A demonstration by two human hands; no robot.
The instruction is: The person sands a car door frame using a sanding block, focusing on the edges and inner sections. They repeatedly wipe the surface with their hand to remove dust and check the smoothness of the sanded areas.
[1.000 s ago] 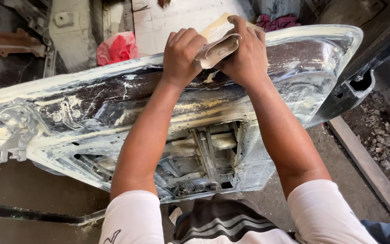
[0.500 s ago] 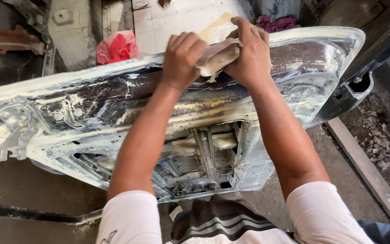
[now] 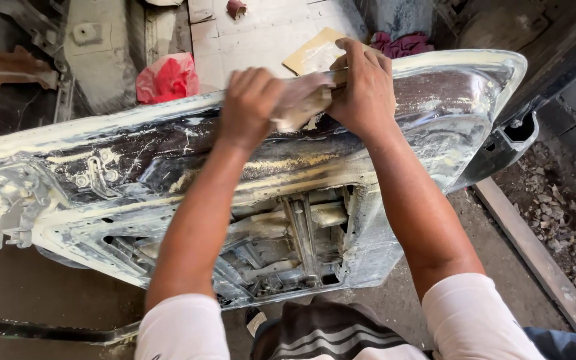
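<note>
Both hands, left hand (image 3: pixel 251 107) and right hand (image 3: pixel 363 87), clamped on probably sandpaper (image 3: pixel 301 103) atop car door (image 3: pixel 168 167).

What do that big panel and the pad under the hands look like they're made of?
The panel looks like pressed sheet metal, probably a car door: glossy dark paint scuffed through, pale filler or dust smeared over it, stamped openings below. The pad under the left hand and right hand looks like tan sandpaper, though blurred.
</note>
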